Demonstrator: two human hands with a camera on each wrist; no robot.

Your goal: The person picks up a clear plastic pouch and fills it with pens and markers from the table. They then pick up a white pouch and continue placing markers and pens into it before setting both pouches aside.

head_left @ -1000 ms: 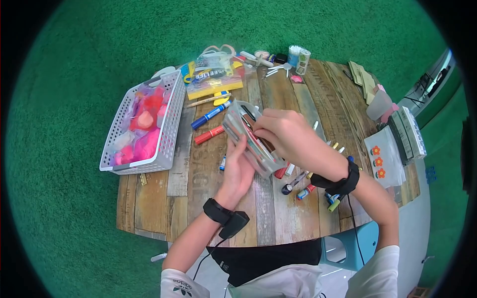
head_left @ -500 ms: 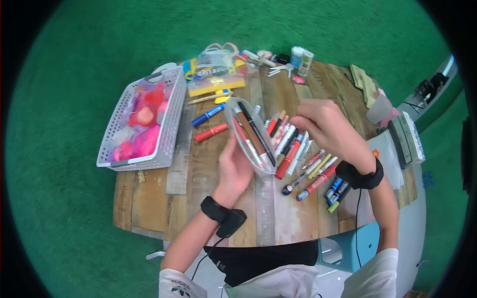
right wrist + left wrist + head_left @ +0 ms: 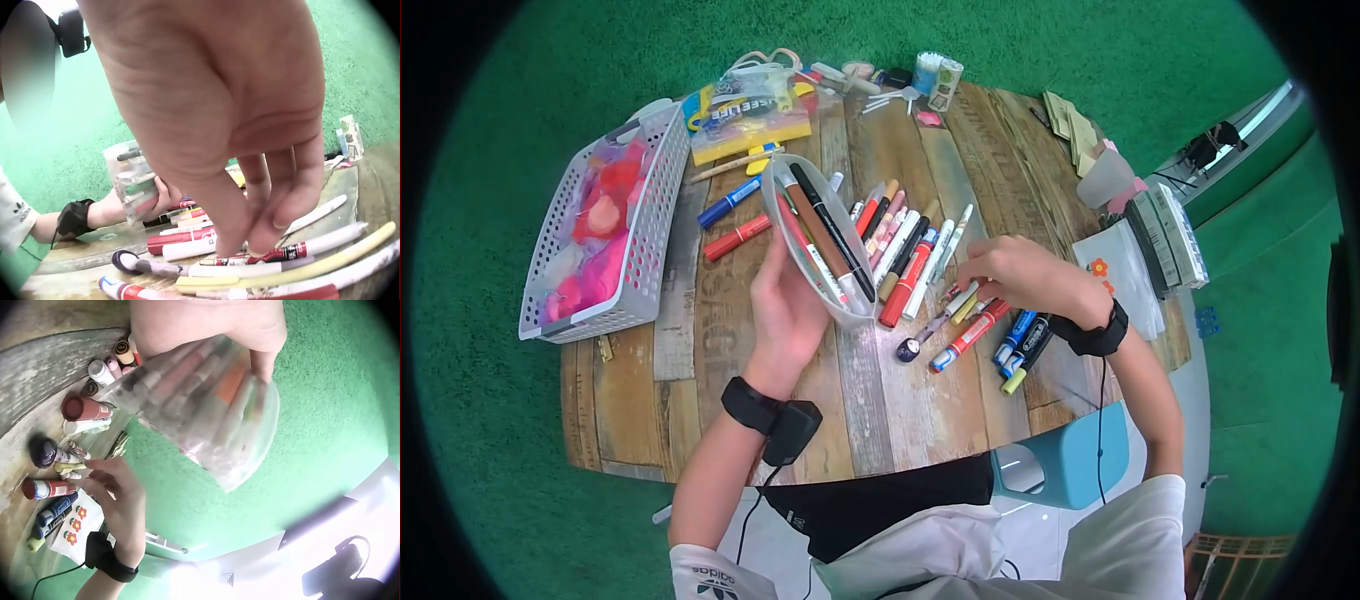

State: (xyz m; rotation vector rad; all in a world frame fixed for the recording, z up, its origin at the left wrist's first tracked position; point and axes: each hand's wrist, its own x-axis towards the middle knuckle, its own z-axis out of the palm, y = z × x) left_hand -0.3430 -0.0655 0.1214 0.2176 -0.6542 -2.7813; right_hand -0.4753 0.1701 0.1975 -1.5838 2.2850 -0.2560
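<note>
Pen case (image 3: 852, 320), tilted, in middle of head view, pens (image 3: 825, 238) inside; left hand (image 3: 790, 318) grasping it, fingers curled round side. Right hand (image 3: 1032, 278), right of centre, reaches down over loose markers (image 3: 911, 283) on surface (image 3: 825, 430); bent fingers at small dark-red pen (image 3: 289, 252), cannot tell if gripping it. White basket (image 3: 640, 270) at left of frame.

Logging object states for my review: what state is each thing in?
Pen case: open, tilted, holding pens, gripped by left hand
Right hand: fingertips at loose pens, grip unclear
White basket: open-topped, filled
Blue marker near basket: lying flat
Red marker: lying flat
</note>
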